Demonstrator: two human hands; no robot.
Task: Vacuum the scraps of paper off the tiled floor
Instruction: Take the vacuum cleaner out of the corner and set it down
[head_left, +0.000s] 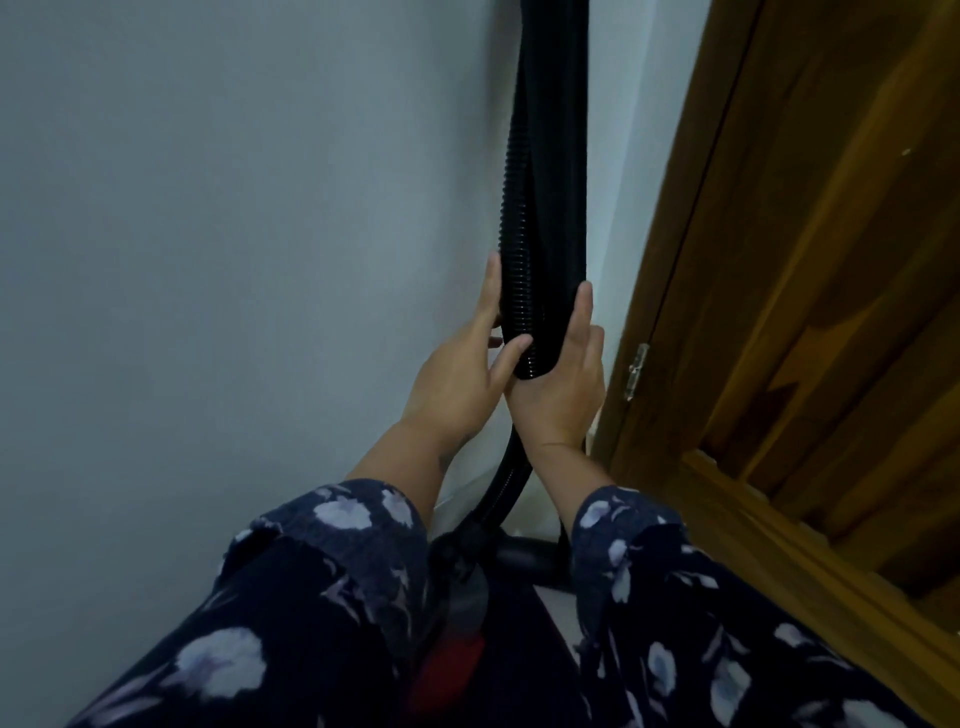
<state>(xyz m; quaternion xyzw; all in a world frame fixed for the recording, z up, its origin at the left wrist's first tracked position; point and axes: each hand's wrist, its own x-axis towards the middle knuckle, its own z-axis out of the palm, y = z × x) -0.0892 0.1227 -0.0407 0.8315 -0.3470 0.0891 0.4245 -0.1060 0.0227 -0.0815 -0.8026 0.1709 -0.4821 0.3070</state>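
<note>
A black ribbed vacuum hose (524, 218) runs up the pale wall beside a smooth black tube (563, 156), both leaving the top of the view. My left hand (462, 374) grips the hose from the left, thumb across its front. My right hand (563, 384) holds the same bundle from the right and below, fingers up along the tube. Below my hands the hose curves down to the dark vacuum body (467, 577), which shows a red patch (447, 670) between my sleeves. No paper scraps and almost no floor are in sight.
A pale blue-grey wall (234, 234) fills the left half. A brown wooden door (841, 260) with a metal hinge (636, 371) stands at the right, close to the hose. My dark floral sleeves cover the bottom of the view.
</note>
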